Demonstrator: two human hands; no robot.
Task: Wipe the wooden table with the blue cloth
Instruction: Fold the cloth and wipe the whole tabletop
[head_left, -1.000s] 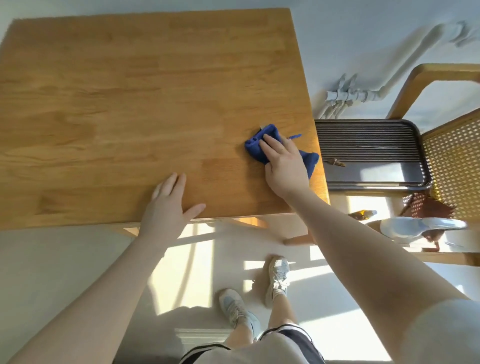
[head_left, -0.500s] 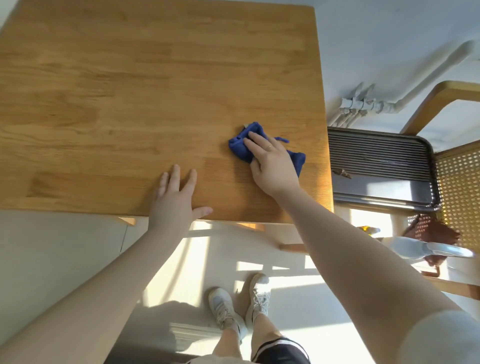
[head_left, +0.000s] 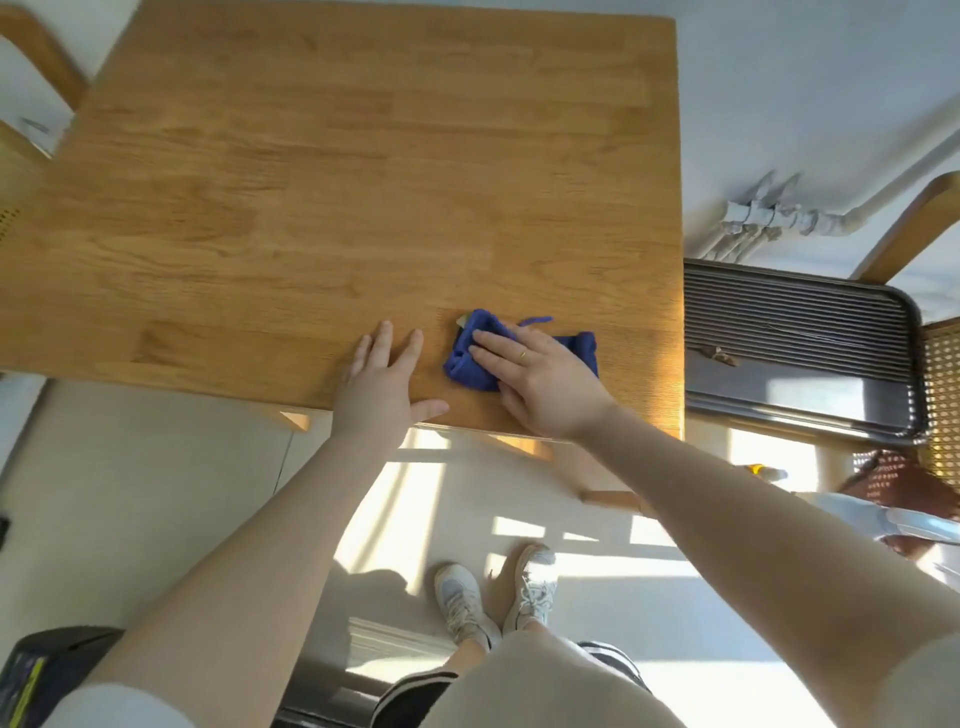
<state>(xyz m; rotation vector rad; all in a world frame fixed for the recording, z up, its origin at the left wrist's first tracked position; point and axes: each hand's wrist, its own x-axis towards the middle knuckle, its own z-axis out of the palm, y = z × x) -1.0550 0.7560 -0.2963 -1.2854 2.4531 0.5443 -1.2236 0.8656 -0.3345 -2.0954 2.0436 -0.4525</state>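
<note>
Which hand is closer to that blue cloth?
The right hand: it presses flat on the blue cloth. The left hand rests on the wooden table just beside the cloth, not touching.

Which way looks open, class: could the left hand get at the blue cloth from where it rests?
Probably yes. The left hand lies flat on the wooden table, beside the blue cloth with bare wood between; only the right hand covers part of it.
</note>
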